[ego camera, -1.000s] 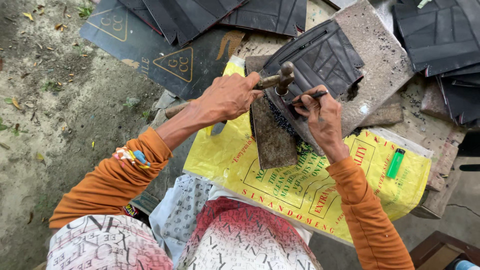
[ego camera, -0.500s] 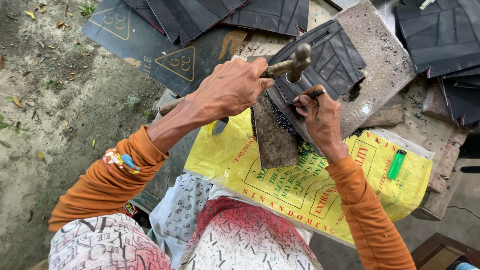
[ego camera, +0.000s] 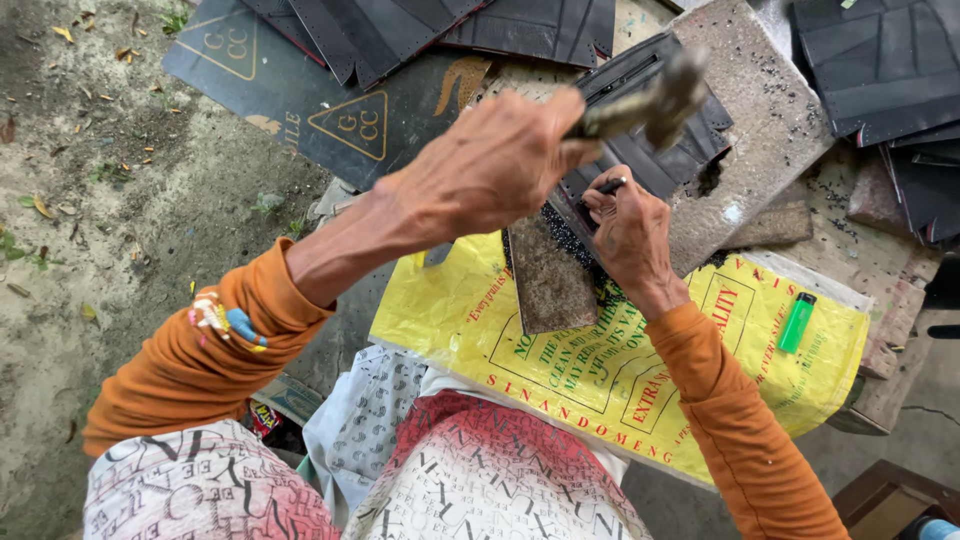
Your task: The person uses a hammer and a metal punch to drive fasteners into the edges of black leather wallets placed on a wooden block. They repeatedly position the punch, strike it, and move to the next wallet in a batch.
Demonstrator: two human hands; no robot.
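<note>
The left hand point(ego camera: 490, 170) has its grip closed round the handle of a hammer point(ego camera: 655, 95), whose blurred head hangs raised in the upper middle of the frame. Just below it, the right hand point(ego camera: 630, 235) pinches a thin dark punch point(ego camera: 610, 186), tip set on a black rubber piece point(ego camera: 690, 150) lying over a rough stone slab point(ego camera: 760, 120). A yellow sack point(ego camera: 620, 370) spreads beneath, with a green lighter point(ego camera: 797, 322) at the right.

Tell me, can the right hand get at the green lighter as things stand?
Probably not right away: the right hand is pinching a small punch against the black sheet. The lighter lies uncovered on the yellow sack.
</note>
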